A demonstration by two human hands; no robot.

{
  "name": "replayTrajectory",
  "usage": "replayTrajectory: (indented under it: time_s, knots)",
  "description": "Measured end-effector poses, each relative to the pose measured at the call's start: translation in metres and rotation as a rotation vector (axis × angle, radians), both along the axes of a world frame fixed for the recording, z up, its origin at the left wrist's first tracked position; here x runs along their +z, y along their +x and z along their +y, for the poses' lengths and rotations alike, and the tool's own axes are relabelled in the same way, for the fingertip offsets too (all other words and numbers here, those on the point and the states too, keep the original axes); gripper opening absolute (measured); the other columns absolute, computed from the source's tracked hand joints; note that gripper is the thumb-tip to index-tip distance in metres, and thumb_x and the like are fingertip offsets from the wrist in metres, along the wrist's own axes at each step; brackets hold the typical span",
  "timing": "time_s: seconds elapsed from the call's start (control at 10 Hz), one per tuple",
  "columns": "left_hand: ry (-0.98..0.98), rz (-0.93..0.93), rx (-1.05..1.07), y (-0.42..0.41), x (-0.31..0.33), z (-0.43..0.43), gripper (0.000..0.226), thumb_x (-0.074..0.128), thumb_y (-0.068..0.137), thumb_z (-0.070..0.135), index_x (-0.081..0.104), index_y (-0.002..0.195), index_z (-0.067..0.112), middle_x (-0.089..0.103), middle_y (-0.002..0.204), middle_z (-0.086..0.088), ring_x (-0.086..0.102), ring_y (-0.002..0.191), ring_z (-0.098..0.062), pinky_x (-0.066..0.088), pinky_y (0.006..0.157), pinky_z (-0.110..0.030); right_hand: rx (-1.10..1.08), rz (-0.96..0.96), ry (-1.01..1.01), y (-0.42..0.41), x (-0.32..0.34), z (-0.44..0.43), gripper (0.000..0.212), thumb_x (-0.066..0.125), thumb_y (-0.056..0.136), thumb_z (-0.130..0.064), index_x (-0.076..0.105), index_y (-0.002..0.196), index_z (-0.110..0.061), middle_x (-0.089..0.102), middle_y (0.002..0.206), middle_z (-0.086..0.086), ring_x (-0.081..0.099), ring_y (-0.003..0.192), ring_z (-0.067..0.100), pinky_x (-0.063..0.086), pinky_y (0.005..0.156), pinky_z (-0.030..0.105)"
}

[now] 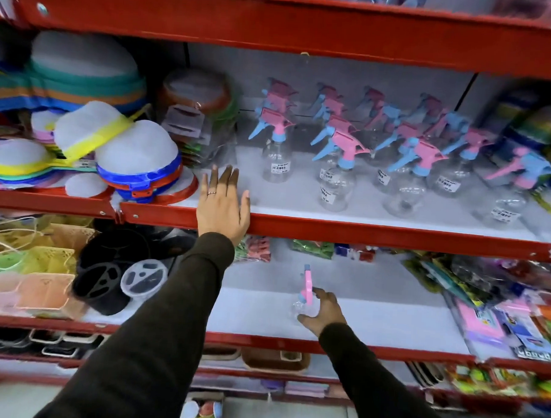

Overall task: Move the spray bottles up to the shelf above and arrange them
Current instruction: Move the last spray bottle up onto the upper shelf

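Note:
Several clear spray bottles [337,167] with pink and blue trigger heads stand in rows on the upper white shelf [378,218], right of centre. One more spray bottle [305,292] stands alone on the lower shelf [389,324]. My right hand [322,310] is wrapped around its clear body from the right. My left hand [224,203] lies flat and open on the front edge of the upper shelf, left of the bottle rows, holding nothing.
Stacked mesh covers with coloured rims [81,137] fill the upper shelf's left. Baskets [43,290] and black holders [107,280] sit lower left, packaged goods [500,313] lower right. A red shelf lip [361,233] runs between the two levels.

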State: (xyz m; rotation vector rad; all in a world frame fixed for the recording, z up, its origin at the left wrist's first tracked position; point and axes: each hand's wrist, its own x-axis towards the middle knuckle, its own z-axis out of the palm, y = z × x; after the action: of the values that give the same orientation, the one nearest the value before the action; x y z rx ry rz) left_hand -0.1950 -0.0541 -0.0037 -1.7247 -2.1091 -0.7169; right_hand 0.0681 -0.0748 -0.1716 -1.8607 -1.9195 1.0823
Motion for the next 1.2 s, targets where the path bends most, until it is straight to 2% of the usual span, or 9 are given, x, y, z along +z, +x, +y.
replayTrajectory:
  time_s: [0.1, 0.2, 0.3, 0.4, 0.6, 0.8, 0.9, 1.1, 1.2]
  knots:
    - [0.021, 0.006, 0.001, -0.001, -0.002, 0.002, 0.064, 0.023, 0.099, 0.038, 0.041, 0.148, 0.001, 0.043, 0.155, -0.017, 0.024, 0.151, -0.034, 0.004, 0.125, -0.046, -0.048, 0.027, -0.004, -0.018, -0.013, 0.005, 0.062, 0.087, 0.066, -0.025, 0.058, 0.121, -0.015, 0.056, 0.116, 0.006, 0.062, 0.103, 0.026, 0.046, 0.087, 0.022]
    - [0.023, 0.01, 0.009, -0.001, -0.002, 0.002, 0.065, 0.021, 0.099, 0.039, 0.04, 0.149, 0.001, 0.042, 0.156, -0.017, 0.022, 0.152, -0.034, 0.0, 0.125, -0.044, -0.13, 0.03, 0.009, -0.026, -0.02, 0.008, 0.054, 0.086, 0.07, -0.018, 0.06, 0.117, -0.014, 0.061, 0.113, 0.008, 0.064, 0.101, 0.029, 0.05, 0.086, 0.026]
    - [0.022, 0.011, 0.015, 0.0, -0.001, 0.001, 0.065, 0.021, 0.099, 0.039, 0.04, 0.149, 0.001, 0.042, 0.156, -0.017, 0.022, 0.152, -0.034, 0.0, 0.125, -0.044, -0.144, 0.007, 0.03, -0.024, -0.023, 0.01, 0.049, 0.083, 0.073, -0.019, 0.06, 0.116, -0.015, 0.062, 0.107, 0.007, 0.065, 0.099, 0.031, 0.051, 0.083, 0.028]
    - [0.012, 0.017, 0.026, 0.0, -0.001, 0.001, 0.065, 0.021, 0.099, 0.04, 0.039, 0.149, 0.002, 0.041, 0.156, -0.016, 0.022, 0.152, -0.033, 0.001, 0.125, -0.045, -0.123, -0.001, 0.061, -0.019, -0.024, 0.005, 0.05, 0.083, 0.071, -0.028, 0.06, 0.114, -0.019, 0.061, 0.103, 0.004, 0.064, 0.095, 0.028, 0.049, 0.081, 0.026]
    - [-0.007, 0.014, 0.027, 0.002, 0.0, 0.0, 0.064, 0.021, 0.1, 0.04, 0.039, 0.15, 0.004, 0.041, 0.157, -0.015, 0.021, 0.152, -0.032, 0.003, 0.126, -0.046, -0.121, 0.102, 0.135, -0.01, -0.016, -0.008, 0.075, 0.087, 0.055, -0.04, 0.055, 0.122, -0.027, 0.058, 0.109, -0.004, 0.059, 0.094, 0.018, 0.049, 0.082, 0.025]
    - [-0.016, 0.004, 0.028, 0.003, 0.002, -0.003, 0.061, 0.024, 0.101, 0.038, 0.041, 0.149, 0.003, 0.042, 0.156, -0.015, 0.023, 0.152, -0.032, 0.005, 0.126, -0.046, -0.018, 0.171, 0.327, -0.02, 0.027, -0.021, 0.069, 0.082, 0.049, -0.053, 0.066, 0.108, -0.022, 0.056, 0.102, -0.008, 0.06, 0.087, 0.01, 0.057, 0.081, 0.025]
    - [-0.032, 0.0, 0.021, 0.003, 0.003, -0.004, 0.061, 0.024, 0.102, 0.038, 0.039, 0.149, 0.003, 0.041, 0.157, -0.015, 0.022, 0.152, -0.032, 0.006, 0.126, -0.047, 0.045, 0.188, 0.438, -0.026, 0.059, -0.026, 0.072, 0.08, 0.048, -0.058, 0.065, 0.108, -0.021, 0.055, 0.1, -0.008, 0.058, 0.084, 0.01, 0.052, 0.076, 0.017]
    - [-0.045, 0.007, 0.015, 0.0, 0.003, -0.004, 0.06, 0.025, 0.102, 0.037, 0.039, 0.15, 0.002, 0.038, 0.158, -0.016, 0.02, 0.153, -0.032, 0.004, 0.126, -0.047, 0.122, 0.234, 0.667, -0.034, 0.125, -0.023, 0.069, 0.08, 0.05, -0.058, 0.067, 0.106, -0.019, 0.057, 0.1, -0.007, 0.059, 0.088, 0.011, 0.054, 0.08, 0.023]
    - [-0.032, 0.012, 0.002, 0.001, 0.003, -0.005, 0.06, 0.025, 0.102, 0.036, 0.04, 0.149, 0.002, 0.04, 0.157, -0.016, 0.021, 0.152, -0.032, 0.004, 0.126, -0.046, 0.113, 0.283, 0.833, -0.041, 0.156, -0.01, 0.057, 0.08, 0.051, -0.055, 0.067, 0.095, -0.021, 0.054, 0.089, -0.011, 0.055, 0.078, 0.003, 0.049, 0.074, 0.013]
